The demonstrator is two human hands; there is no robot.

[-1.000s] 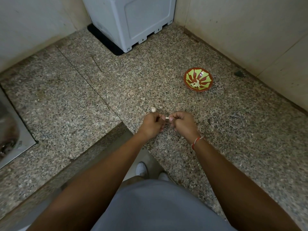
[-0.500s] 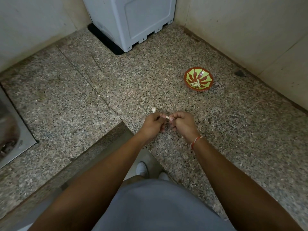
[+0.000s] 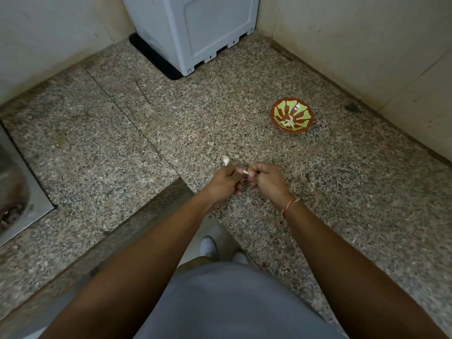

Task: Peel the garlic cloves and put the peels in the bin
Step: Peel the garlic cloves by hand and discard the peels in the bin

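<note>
Plenty of open granite counter [image 3: 122, 148] to the left of the hands and out ahead of them. Only small stuff sits on it: a loose garlic clove [image 3: 226, 160] right by the left hand [image 3: 226, 179], and a red-green bowl [image 3: 291, 115] off to the front right. A white appliance [image 3: 195, 28] blocks the back corner, walls [image 3: 367, 45] close the right side, and a steel sink [image 3: 14, 182] cuts in at far left.

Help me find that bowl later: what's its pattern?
The bowl is reddish-brown with light green petal-like patches inside; head view.
</note>
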